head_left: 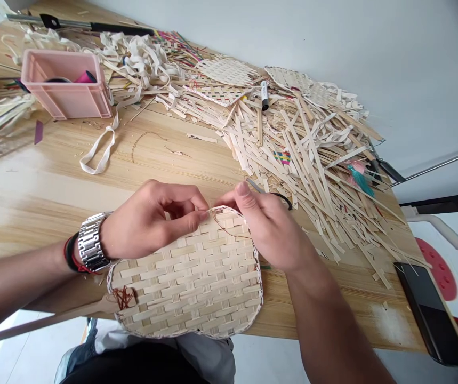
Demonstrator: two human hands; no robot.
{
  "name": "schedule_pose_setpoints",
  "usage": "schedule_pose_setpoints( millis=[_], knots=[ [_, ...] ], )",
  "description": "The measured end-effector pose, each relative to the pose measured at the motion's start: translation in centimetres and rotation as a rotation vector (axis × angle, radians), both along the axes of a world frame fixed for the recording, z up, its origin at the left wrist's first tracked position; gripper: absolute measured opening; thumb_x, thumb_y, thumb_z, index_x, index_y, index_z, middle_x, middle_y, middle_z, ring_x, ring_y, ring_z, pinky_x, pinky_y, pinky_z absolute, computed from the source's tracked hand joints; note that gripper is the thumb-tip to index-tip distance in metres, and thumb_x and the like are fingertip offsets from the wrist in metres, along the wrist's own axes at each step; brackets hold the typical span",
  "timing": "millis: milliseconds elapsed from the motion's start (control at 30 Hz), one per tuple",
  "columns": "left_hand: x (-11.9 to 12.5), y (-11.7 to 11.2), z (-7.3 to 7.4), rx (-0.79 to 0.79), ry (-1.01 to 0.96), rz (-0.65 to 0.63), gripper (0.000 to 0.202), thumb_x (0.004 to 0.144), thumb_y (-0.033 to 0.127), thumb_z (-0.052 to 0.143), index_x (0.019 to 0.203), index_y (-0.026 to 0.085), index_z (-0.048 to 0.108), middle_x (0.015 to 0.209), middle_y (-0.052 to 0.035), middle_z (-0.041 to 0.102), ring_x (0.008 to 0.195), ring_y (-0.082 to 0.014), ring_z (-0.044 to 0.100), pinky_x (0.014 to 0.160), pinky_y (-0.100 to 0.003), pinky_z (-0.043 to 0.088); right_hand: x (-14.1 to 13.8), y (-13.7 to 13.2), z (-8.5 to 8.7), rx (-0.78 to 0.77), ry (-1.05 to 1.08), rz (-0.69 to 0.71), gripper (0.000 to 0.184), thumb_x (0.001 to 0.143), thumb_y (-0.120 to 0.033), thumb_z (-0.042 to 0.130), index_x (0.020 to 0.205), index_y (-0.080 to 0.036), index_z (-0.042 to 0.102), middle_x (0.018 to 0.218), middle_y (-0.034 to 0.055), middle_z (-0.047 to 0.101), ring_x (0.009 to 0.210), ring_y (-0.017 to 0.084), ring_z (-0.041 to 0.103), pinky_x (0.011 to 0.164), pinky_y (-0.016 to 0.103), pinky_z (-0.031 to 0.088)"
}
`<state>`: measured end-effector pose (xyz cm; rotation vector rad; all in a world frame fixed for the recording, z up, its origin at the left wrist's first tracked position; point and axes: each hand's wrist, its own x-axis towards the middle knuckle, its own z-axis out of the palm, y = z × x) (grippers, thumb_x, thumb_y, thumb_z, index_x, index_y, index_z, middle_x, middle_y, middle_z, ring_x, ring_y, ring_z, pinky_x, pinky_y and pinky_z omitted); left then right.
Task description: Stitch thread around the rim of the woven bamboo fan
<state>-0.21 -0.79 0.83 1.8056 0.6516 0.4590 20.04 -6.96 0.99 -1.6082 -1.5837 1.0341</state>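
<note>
A woven bamboo fan [189,288] lies near the table's front edge, its flat wooden handle [53,320] pointing left and bound on with reddish-brown thread [123,297]. My left hand [157,218] pinches at the fan's top rim, thumb against forefinger, where thin thread and a bit of edging show. On the same rim, my right hand [266,226] grips the upper right corner, with the thumb raised on top and the other fingers behind the fan. A loose brown thread [226,232] curves across the weave between both hands. Whether a needle is in my fingers I cannot make out.
Scissors [280,198] lie partly behind my right hand. Bamboo strips [292,154], woven pieces [226,70] and a marker [264,96] heap along the wall. A pink bin [66,88] with spools stands back left; a white ribbon loop [98,152] lies before it. A phone [432,314] sits at the right edge.
</note>
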Motion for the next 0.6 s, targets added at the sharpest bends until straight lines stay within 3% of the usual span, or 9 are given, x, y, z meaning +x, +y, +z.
schedule_pose_setpoints(
  millis=[100,200,400,600],
  knots=[
    [-0.1,-0.1,0.0,0.017,0.007,-0.013,0.017,0.092,0.024,0.057,0.084,0.014,0.068,0.061,0.0003,0.061,0.052,-0.0083,0.047,0.050,-0.020,0.038,0.2,0.1,-0.4,-0.263,0.202,0.055,0.056,0.094,-0.062,0.044,0.061,-0.017,0.049,0.056,-0.0029,0.043,0.050,0.008,0.039,0.048,0.024,0.032],
    [0.0,-0.2,-0.1,0.025,0.012,-0.026,0.019,0.092,0.025,0.057,0.082,0.014,0.069,0.060,0.0003,0.061,0.049,-0.0074,0.044,0.046,-0.019,0.036,0.0,0.2,-1.0,-0.368,0.464,0.086,0.046,0.092,-0.056,0.054,0.069,-0.016,0.057,0.062,-0.0021,0.051,0.055,0.008,0.045,0.051,0.022,0.036],
    [0.1,-0.3,-0.4,0.051,0.015,-0.042,0.019,0.091,0.022,0.057,0.079,0.012,0.068,0.061,0.0000,0.060,0.050,-0.0073,0.041,0.047,-0.019,0.034,-0.8,0.4,-1.6,-0.337,0.662,0.032,0.024,0.084,-0.032,0.070,0.070,-0.014,0.062,0.065,-0.0037,0.052,0.059,0.007,0.048,0.054,0.019,0.038],
    [0.1,-0.2,-0.3,0.052,0.019,-0.029,0.018,0.091,0.022,0.058,0.080,0.013,0.068,0.060,0.0009,0.058,0.049,-0.0066,0.038,0.045,-0.019,0.032,-1.1,0.4,-1.6,-0.259,0.680,-0.033,0.020,0.085,-0.035,0.069,0.078,-0.016,0.068,0.071,-0.0016,0.059,0.062,0.008,0.053,0.056,0.020,0.042]
  ],
)
